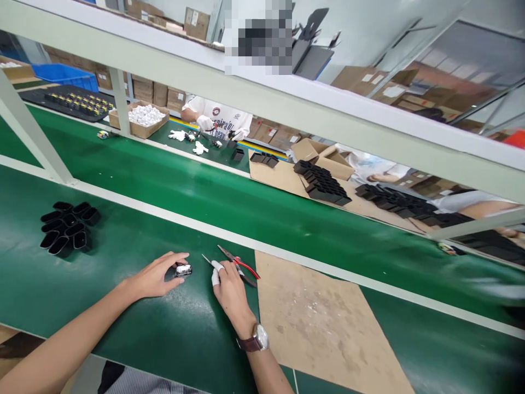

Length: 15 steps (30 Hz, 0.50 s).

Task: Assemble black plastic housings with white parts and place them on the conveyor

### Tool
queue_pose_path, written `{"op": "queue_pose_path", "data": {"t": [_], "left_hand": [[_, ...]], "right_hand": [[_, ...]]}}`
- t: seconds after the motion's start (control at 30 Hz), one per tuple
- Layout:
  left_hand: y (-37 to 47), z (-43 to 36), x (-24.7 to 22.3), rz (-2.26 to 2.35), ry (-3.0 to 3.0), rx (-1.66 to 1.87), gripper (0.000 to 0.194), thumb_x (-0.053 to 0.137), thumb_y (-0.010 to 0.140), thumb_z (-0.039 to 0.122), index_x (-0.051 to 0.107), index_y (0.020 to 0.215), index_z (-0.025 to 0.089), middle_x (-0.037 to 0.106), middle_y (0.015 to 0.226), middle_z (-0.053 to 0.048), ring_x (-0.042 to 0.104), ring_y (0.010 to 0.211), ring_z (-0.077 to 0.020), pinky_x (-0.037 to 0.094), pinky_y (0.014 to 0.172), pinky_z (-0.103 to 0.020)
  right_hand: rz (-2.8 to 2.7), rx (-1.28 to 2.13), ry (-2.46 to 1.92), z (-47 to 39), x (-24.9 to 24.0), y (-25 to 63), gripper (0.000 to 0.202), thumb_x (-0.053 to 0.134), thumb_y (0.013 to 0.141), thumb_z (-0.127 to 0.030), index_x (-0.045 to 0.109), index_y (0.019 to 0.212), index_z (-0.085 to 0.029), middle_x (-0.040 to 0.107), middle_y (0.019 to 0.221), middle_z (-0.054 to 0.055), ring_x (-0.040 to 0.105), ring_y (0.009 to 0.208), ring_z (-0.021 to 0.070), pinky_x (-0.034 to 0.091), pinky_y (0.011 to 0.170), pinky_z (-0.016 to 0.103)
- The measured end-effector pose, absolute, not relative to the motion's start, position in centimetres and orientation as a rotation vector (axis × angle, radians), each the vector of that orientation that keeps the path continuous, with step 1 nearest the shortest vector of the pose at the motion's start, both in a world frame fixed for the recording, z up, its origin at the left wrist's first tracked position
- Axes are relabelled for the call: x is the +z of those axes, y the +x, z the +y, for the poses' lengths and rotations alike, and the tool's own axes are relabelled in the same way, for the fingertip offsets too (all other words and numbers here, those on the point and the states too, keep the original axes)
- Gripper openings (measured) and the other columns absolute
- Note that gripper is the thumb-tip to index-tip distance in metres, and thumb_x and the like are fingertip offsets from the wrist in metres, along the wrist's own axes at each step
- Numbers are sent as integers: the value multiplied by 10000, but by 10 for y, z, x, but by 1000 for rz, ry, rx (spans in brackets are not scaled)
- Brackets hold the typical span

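My left hand (pixel 158 276) rests on the green table, thumb and fingers curled round a small black part with a white top (pixel 183 270). To its right, my right hand (pixel 229 290) has white covers on some fingertips and is closed on a thin, pointed metal tool (pixel 205 259); most of the tool is hidden in the grip. Pliers with red handles (pixel 241 264) lie just beyond the right hand's fingers, partly covered by it.
Several black oval cups (pixel 69 225) stand grouped at the left. A stained cardboard sheet (pixel 315 323) lies right of my right hand. Beyond a white rail runs a green conveyor belt (pixel 184 189). A co-worker's gloved hands (pixel 205 123) work across it, near a box of white pieces (pixel 145 116).
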<state>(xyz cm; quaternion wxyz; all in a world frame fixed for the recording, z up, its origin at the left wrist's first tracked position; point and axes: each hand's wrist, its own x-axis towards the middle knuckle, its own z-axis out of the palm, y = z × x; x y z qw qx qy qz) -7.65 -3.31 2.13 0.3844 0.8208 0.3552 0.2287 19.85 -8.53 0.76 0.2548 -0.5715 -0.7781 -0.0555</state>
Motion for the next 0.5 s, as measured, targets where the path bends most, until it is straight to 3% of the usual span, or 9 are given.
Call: {"op": "queue_pose_path", "data": {"t": [0.13, 0.27, 0.37, 0.5], "left_hand": [[-75, -33, 23, 908, 2065, 579, 631, 691, 952, 308, 466, 1542, 319, 660, 1303, -69, 684, 1109, -237, 572, 1037, -393], [-74, -33, 21, 890, 2040, 584, 657, 733, 925, 336, 479, 1530, 319, 654, 1251, -65, 683, 1048, -229, 588, 999, -376], [-74, -33, 18, 889, 2036, 574, 672, 752, 913, 345, 480, 1527, 318, 647, 1227, -60, 678, 1030, -226, 590, 983, -371], [-75, -33, 16, 889, 2043, 559, 678, 747, 915, 328, 468, 1532, 311, 641, 1229, -65, 672, 1038, -229, 588, 973, -370]], "right_hand": [[-2146, -2, -1494, -103, 33, 184, 316, 438, 997, -100, 593, 1261, -175, 645, 1097, 87, 669, 836, 193, 558, 688, 313], [-2253, -33, -1512, -118, 49, 174, 250, 425, 947, -64, 608, 1050, -200, 637, 1134, 96, 618, 674, 172, 440, 518, 316], [-2301, -97, -1518, -119, 51, 171, 230, 423, 904, -29, 565, 919, -209, 631, 1108, 101, 573, 627, 167, 399, 495, 327], [-2314, -143, -1514, -114, 50, 166, 249, 430, 898, 2, 555, 933, -211, 623, 1059, 93, 568, 652, 170, 404, 519, 314]]}}
